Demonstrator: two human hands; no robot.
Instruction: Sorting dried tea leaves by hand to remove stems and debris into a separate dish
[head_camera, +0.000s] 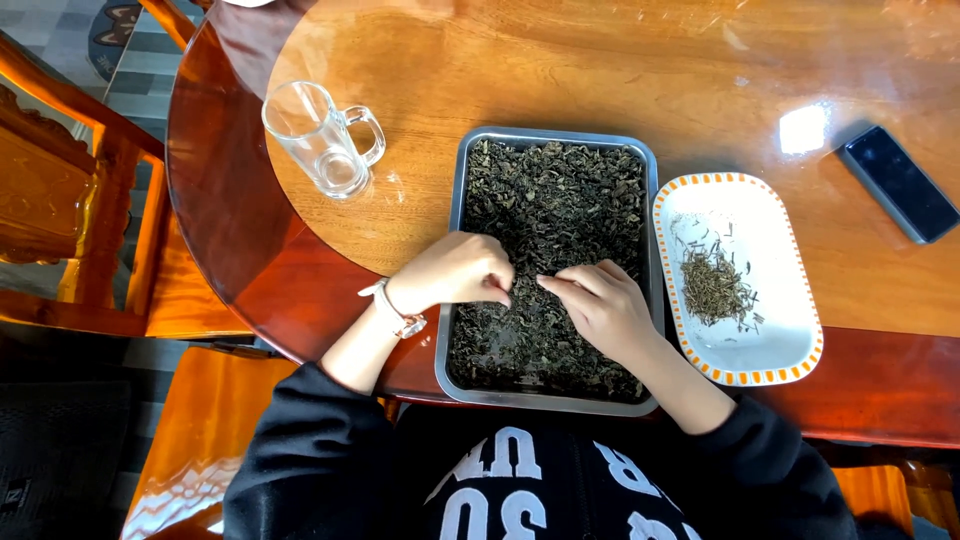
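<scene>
From the head view, both hands sit in the metal tray (455, 215) of dark dry leaves (560, 200). The left hand (455, 270) and right hand (605, 305) each pinch leaves with fingertips pressed together. The stem pile (715, 285) sits on the white plate (770, 215) at three o'clock. Small, gentle pinches work best, I think.

Dark green-brown dried leaves (550, 215) fill a silver metal tray (455, 205); right of it, a white dish (770, 250) has an orange-dashed rim; the table (600, 70) is glossy amber wood.

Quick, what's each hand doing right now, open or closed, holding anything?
Left hand: curled, fingertips pinching in the dried leaves; what it grips cannot be told.
Right hand: the same.
</scene>
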